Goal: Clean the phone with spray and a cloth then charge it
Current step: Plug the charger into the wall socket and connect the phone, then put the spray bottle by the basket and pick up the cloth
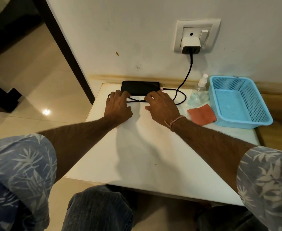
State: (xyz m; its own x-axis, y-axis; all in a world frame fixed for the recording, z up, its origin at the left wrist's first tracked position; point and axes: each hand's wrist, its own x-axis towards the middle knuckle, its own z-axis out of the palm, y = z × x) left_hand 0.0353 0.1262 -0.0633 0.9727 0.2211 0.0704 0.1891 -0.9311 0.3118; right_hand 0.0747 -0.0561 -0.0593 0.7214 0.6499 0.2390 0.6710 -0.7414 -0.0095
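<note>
A black phone [140, 87] lies flat at the far edge of the white table [145, 155], against the wall. A black cable [185, 75] runs from the white charger [190, 45] in the wall socket down to the phone's right end and loops on the table. My left hand [118, 107] rests just in front of the phone's left end, fingertips at its near edge. Fingers spread, my right hand [161, 105] lies over the cable loop with its tips near the phone's right end. A clear spray bottle [199, 92] and an orange cloth [202, 115] sit to the right.
A light blue perforated basket [251, 120] stands at the table's right rear corner, beside the cloth. A wall socket plate with a switch [203, 36] is above the table. Tiled floor and dark furniture legs lie to the left; my knees are under the near table edge.
</note>
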